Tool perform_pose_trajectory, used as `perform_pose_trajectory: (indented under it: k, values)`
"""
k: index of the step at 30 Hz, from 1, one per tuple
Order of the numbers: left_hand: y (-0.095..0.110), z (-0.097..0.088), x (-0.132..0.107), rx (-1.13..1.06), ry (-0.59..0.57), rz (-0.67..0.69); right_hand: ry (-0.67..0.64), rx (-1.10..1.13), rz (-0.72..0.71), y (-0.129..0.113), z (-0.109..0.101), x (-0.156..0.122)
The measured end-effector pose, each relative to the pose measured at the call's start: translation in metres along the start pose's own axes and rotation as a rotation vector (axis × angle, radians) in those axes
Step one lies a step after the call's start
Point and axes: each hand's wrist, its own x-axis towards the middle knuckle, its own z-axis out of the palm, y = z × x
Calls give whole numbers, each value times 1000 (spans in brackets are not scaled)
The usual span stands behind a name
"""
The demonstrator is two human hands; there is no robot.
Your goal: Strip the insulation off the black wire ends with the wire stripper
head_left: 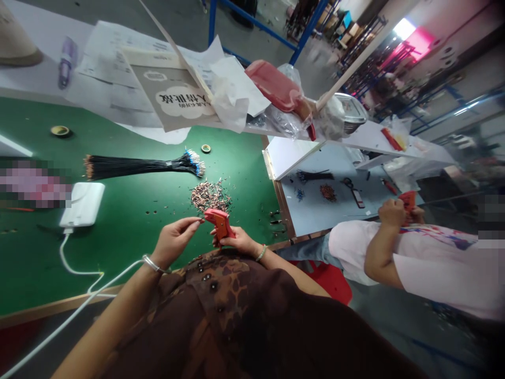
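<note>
Fingers of left hand (172, 242) pinch thin dark piece (202, 219) at nose of red tool (220, 223); right hand (241, 241) grips tool. Seemingly midway: loose small pieces (211, 195) heaped on table (250, 173), black wire bundle (138, 167) beyond.

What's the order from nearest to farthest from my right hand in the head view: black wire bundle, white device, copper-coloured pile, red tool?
1. Red tool, held in your right hand.
2. Copper-coloured pile, just beyond the tool.
3. Black wire bundle, beyond and left.
4. White device, far left.
</note>
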Motion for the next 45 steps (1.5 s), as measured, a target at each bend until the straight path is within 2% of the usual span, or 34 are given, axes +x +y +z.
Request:
perform_pose_trajectory:
  k: [9, 17, 24, 32, 40, 45]
  values:
    - [1, -12, 10, 189, -110, 146, -241, -88, 84, -23, -21, 2]
    - [12, -21, 15, 196, -286, 168, -338, -137, 121, -28, -32, 4]
    - [14, -24, 20, 155, -362, 150, -301, -171, 130, -30, -31, 3]
    - [15, -21, 22, -16, -376, -26, -229, -188, 128, -30, -23, 1]
    - [13, -18, 15, -127, -355, -161, -80, -114, 150, -17, -10, 1]
    - [6, -17, 14, -163, -338, -212, -22, 51, 145, -9, -2, 3]
